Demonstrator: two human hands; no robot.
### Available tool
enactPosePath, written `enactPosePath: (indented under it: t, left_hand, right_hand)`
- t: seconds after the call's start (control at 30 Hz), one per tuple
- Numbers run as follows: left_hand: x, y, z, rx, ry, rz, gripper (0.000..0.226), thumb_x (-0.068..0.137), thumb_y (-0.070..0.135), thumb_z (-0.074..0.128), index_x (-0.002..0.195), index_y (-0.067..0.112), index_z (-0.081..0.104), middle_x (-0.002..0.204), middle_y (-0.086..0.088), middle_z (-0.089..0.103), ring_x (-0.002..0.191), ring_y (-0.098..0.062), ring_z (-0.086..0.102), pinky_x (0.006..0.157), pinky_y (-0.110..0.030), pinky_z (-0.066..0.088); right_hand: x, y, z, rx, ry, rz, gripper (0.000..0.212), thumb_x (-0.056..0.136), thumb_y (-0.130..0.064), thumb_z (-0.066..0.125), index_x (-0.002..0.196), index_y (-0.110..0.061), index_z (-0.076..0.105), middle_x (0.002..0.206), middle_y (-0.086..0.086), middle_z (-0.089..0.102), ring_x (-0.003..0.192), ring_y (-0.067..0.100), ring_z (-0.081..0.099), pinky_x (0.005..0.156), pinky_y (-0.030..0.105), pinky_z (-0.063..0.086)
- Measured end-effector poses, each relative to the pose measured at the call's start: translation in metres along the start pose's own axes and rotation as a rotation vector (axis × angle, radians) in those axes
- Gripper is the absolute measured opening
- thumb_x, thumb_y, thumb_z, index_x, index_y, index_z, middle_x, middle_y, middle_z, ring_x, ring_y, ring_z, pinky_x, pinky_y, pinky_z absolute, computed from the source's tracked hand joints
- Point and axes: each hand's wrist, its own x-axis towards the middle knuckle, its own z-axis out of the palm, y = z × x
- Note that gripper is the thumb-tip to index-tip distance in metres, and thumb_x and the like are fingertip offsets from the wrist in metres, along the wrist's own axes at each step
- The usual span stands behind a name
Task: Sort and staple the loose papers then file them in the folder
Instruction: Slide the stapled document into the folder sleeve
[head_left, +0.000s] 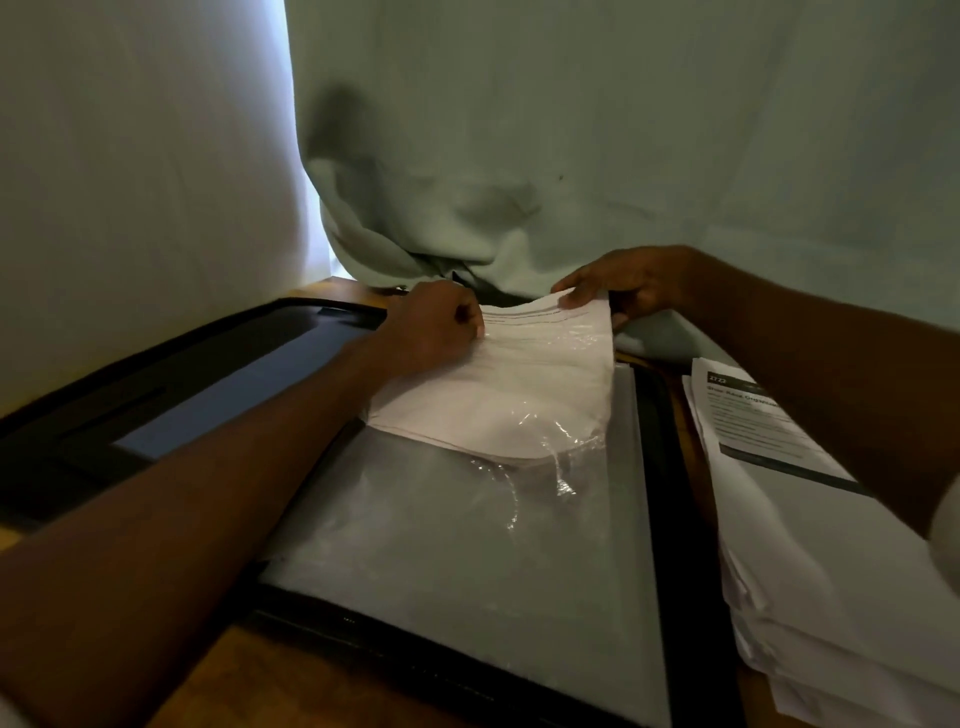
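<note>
A black folder (670, 467) lies open on the wooden table, its clear plastic sleeve (467, 545) facing up. A bundle of white papers (524, 395) sits partly inside the sleeve's far end, bowed upward. My left hand (431, 325) grips the sleeve's far left edge beside the papers, fingers curled. At the bundle's far top corner, my right hand (623, 286) pinches the papers. A stack of loose printed papers (810, 519) lies to the right of the folder.
The folder's left cover (197, 384) with a dark blue pocket spreads to the left. A pale green curtain (519, 156) hangs right behind the table. Bare wood (291, 680) shows at the near edge.
</note>
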Motion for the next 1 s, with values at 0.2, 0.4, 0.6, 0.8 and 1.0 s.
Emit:
enactPosePath:
  t: [0.2,0.4,0.6,0.8,1.0]
  left_hand:
    - [-0.001,-0.004,0.0,-0.047,0.073,0.012,0.026,0.088,0.021,0.068,0.066,0.035,0.064,0.07,0.023,0.059,0.083,-0.012,0.06,0.082,-0.034,0.051]
    - [-0.002,0.008,-0.006,-0.182,-0.041,0.154,0.01,0.089,0.025,0.076,0.1,0.025,0.074,0.084,0.012,0.068,0.078,-0.009,0.063,0.075,-0.026,0.047]
    - [-0.006,0.021,0.001,-0.156,-0.24,0.312,0.028,0.096,0.048,0.065,0.119,0.035,0.072,0.123,0.015,0.066,0.114,0.001,0.058,0.102,-0.019,0.042]
    - [-0.016,0.031,0.001,0.006,-0.39,0.278,0.049,0.106,0.043,0.05,0.152,0.025,0.047,0.157,0.001,0.043,0.144,-0.017,0.039,0.107,-0.014,0.021]
    - [-0.018,0.064,-0.041,-0.109,-0.322,0.259,0.052,0.09,0.059,0.066,0.136,0.036,0.059,0.131,0.007,0.057,0.121,-0.013,0.055,0.1,-0.028,0.043]
  right_hand:
    - [-0.008,0.0,0.01,0.012,-0.104,0.058,0.027,0.097,-0.001,0.058,0.119,-0.012,0.068,0.106,0.009,0.072,0.089,0.022,0.071,0.061,0.032,0.063]
    - [-0.013,0.002,0.002,0.006,0.117,-0.149,0.029,0.087,0.002,0.072,0.111,-0.014,0.073,0.123,0.017,0.069,0.112,0.03,0.068,0.082,0.039,0.061]
    - [-0.015,-0.008,0.007,-0.011,0.0,-0.068,0.038,0.095,0.004,0.06,0.129,-0.013,0.066,0.128,0.015,0.067,0.107,0.026,0.066,0.086,0.036,0.059]
    - [-0.023,0.002,0.031,-0.163,-0.023,0.067,0.027,0.097,0.001,0.059,0.117,-0.016,0.066,0.113,0.011,0.066,0.092,0.023,0.065,0.059,0.034,0.063]
    - [-0.013,0.002,0.024,-0.009,0.267,-0.041,0.019,0.093,0.0,0.067,0.099,-0.016,0.076,0.129,0.013,0.064,0.117,0.029,0.063,0.093,0.042,0.057]
